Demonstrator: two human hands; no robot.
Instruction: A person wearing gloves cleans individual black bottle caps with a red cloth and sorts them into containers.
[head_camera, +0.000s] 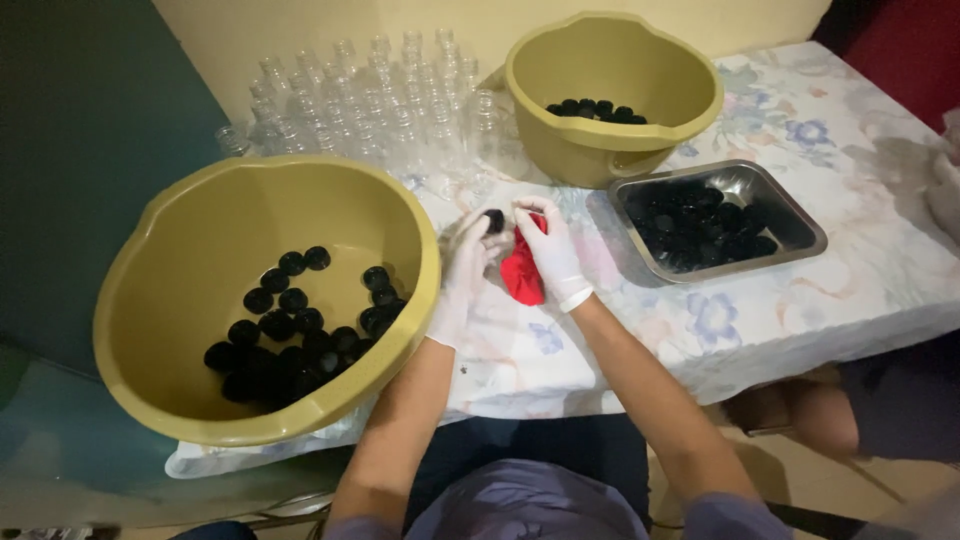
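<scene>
Obs.: small black bottle cap (494, 219) pinched at the fingertips of the gloved left hand (462, 272), raised just above the flowered tablecloth (800, 300), between the two yellow-green tubs. Gloved right hand (548, 250) is clenched on a red cloth (522, 272); its fingertips sit right beside the cap, cloth bunched below both hands.

Step in hand, as judged: wiping the cap with the cloth. To do it well: keep the pinch on the cap's rim so its faces stay exposed, turn the cap against the cloth rather than scrubbing across it, and keep a clean fold of cloth at the contact. A light grip is enough; gloves may slip on smooth plastic, so work low over the table.

Containers:
- Near tub (250, 300), left of the hands, overhanging the table edge: loose layer of black caps on its floor, far from full.
- Far tub (612, 95), beyond the hands: a few black caps visible at the bottom; most of the interior is hidden by the rim.
- Steel tray (790, 212), right of the hands: crowded with black caps.
- Clear empty bottles (370, 100), uncapped, standing in a group by the wall behind the tubs.
</scene>
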